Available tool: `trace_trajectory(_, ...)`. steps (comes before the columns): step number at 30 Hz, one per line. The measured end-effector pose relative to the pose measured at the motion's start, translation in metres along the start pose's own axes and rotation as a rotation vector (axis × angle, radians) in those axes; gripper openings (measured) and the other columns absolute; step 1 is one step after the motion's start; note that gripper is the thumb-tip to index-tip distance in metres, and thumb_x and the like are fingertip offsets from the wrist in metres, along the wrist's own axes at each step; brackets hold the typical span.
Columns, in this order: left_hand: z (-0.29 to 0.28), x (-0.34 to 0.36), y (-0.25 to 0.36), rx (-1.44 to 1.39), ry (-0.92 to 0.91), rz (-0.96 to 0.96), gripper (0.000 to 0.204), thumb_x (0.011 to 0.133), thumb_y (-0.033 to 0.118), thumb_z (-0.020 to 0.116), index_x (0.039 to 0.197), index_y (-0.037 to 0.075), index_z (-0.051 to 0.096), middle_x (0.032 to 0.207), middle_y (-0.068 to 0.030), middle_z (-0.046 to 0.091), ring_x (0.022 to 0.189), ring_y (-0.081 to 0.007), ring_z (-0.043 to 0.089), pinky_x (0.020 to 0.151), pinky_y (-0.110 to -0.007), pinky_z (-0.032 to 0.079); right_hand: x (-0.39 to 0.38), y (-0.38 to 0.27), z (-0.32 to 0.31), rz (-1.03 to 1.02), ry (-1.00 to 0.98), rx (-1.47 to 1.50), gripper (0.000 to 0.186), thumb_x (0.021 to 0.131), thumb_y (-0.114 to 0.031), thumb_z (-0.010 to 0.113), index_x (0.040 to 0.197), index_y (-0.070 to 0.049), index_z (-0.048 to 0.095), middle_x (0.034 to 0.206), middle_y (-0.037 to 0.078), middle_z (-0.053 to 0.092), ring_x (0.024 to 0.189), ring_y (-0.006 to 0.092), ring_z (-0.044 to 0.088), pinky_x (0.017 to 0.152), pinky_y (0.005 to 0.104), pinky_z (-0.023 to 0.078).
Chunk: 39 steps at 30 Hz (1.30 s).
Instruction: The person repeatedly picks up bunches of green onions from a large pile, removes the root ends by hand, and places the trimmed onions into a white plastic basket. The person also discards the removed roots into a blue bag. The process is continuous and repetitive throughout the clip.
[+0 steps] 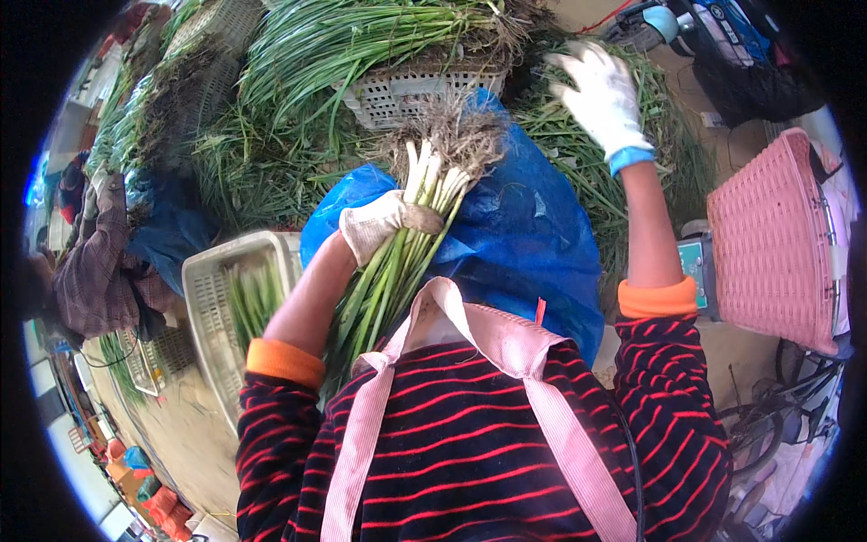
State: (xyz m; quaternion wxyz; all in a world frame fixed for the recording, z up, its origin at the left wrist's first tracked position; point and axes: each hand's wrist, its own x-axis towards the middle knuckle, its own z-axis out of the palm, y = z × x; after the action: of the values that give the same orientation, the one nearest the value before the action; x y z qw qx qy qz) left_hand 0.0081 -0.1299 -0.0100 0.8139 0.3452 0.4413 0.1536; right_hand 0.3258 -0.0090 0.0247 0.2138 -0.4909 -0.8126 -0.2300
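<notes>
In my left hand (377, 224), gloved in dirty white, is a bunch of green onions (384, 271). The fingers wrap round the pale stems, with the tangled brown roots pointing away from me and the green leaves trailing toward my body. My right hand (596, 98), in a white glove with a blue cuff, is raised at the far right above a heap of loose green leaves (668, 135). Its fingers are spread and slightly blurred, and nothing shows in them. A blue plastic sheet (542, 244) covers my lap beneath the bunch.
Ahead, a white plastic crate (388, 101) bears a big pile of green onions (361, 41). On the left stands another crate (212, 307) with green onions inside. A person in a checked sleeve (90, 262) works beyond it. A pink woven basket (772, 244) is at the right.
</notes>
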Motion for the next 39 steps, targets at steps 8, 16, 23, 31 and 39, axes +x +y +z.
trace_trajectory(8, -0.006, 0.000, 0.001, 0.552, -0.074, 0.445, 0.028, 0.078, 0.009, 0.069, 0.105, 0.004, 0.065, 0.089, -0.0028, 0.066, 0.073, -0.0113, 0.061, 0.063, -0.025, 0.051, -0.008, -0.132, -0.024, -0.424, 0.005, 0.560, 0.020, 0.082, -0.035, 0.061, 0.092, -0.020, 0.070, 0.093, 0.005, 0.069, 0.090, 0.0186, 0.066, 0.113, 0.0491, 0.027)
trace_trajectory(16, 0.005, -0.011, 0.004, -0.120, 0.075, -0.025, 0.028, 0.075, 0.009, 0.074, 0.101, 0.006, 0.064, 0.080, -0.0034, 0.065, 0.064, -0.0132, 0.062, 0.057, -0.027, 0.051, 0.011, -0.094, -0.035, 0.031, -0.207, 0.474, 0.030, 0.088, -0.037, 0.054, 0.099, -0.014, 0.070, 0.095, 0.005, 0.069, 0.095, 0.0245, 0.063, 0.098, 0.0403, 0.041)
trace_trajectory(23, -0.001, -0.010, -0.008, -0.085, 0.072, 0.102, 0.052, 0.069, 0.016, 0.072, 0.117, 0.005, 0.056, 0.092, -0.0052, 0.063, 0.074, -0.0150, 0.061, 0.064, -0.028, 0.051, 0.015, -0.077, -0.006, 0.094, -0.256, -0.100, 0.021, 0.077, -0.035, 0.061, 0.087, -0.018, 0.068, 0.087, 0.003, 0.066, 0.089, 0.0243, 0.062, 0.086, 0.0406, 0.045)
trace_trajectory(31, -0.005, -0.030, -0.006, -0.208, 0.141, 0.155, 0.054, 0.069, 0.016, 0.071, 0.119, 0.005, 0.053, 0.090, -0.0090, 0.063, 0.073, -0.0196, 0.063, 0.065, -0.031, 0.054, -0.016, -0.126, -0.059, 0.280, -0.810, 0.998, 0.068, 0.082, -0.069, 0.046, 0.069, -0.006, 0.066, 0.070, 0.018, 0.064, 0.068, 0.0332, 0.063, 0.064, 0.0439, 0.047)
trace_trajectory(39, 0.027, -0.031, 0.007, -0.305, 0.032, 0.232, 0.076, 0.065, 0.024, 0.073, 0.132, 0.006, 0.041, 0.089, -0.0162, 0.060, 0.075, -0.0234, 0.061, 0.065, -0.037, 0.055, -0.025, -0.158, -0.038, 0.330, -0.588, 0.987, 0.035, 0.078, -0.043, 0.066, 0.079, -0.008, 0.067, 0.068, 0.013, 0.064, 0.068, 0.0304, 0.064, 0.064, 0.0420, 0.048)
